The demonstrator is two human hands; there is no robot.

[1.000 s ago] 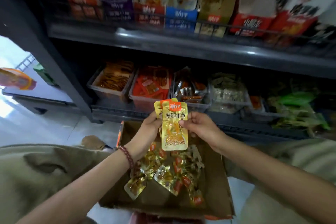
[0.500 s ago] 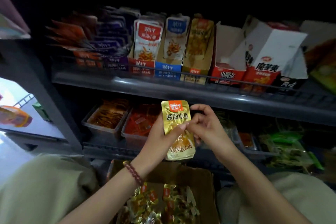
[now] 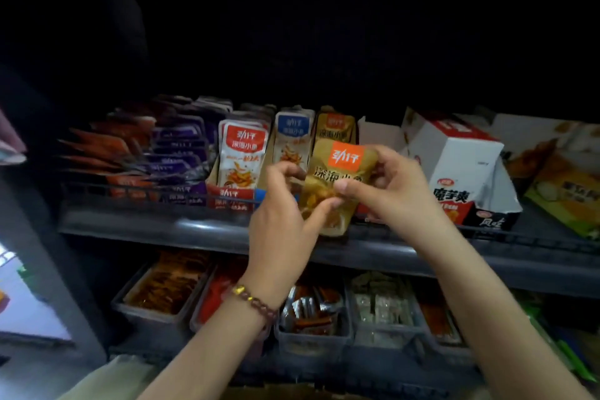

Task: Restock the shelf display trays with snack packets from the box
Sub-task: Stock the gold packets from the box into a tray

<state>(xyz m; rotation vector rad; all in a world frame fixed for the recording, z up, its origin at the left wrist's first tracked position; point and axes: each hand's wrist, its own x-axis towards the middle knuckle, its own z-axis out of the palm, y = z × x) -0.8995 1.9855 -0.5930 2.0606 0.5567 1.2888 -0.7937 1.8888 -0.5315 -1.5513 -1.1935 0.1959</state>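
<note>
Risky bit imo: the crinkly gold foil snack packet (image 3: 337,185), squeezed from both sides, could buckle or slip into the blue packet row (image 3: 293,136) left of its matching gold packet row (image 3: 334,125). Left hand (image 3: 285,214) pinches its lower edge, right hand (image 3: 389,185) grips its right side, just near of the dark metal upper shelf (image 3: 162,224)

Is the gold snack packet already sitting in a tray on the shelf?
No, the left hand and right hand both hold the gold packet up in front of the upper shelf.
</note>
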